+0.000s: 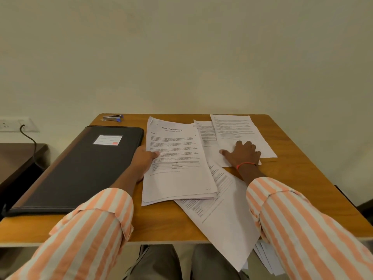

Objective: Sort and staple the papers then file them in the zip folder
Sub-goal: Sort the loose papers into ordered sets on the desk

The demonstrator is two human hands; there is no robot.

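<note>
White printed paper stack [177, 158] lies just right of the closed black zip folder [84, 166], long axis running away from the person. Left hand [144, 156] grips the stack's left edge, thumb on top. Right hand [243, 153] rests flat, fingers spread, on loose white sheets [242, 130] right of the stack.

The left hand [144, 156] is half hidden: its fingers are tucked beneath the paper stack [177, 164], only the thumb being shown. Body text on the sheets is too small to be read. The overhanging sheet [224, 225] is partly covered by the right sleeve [298, 225]. Both sleeves are cut off at the lower edge.
</note>
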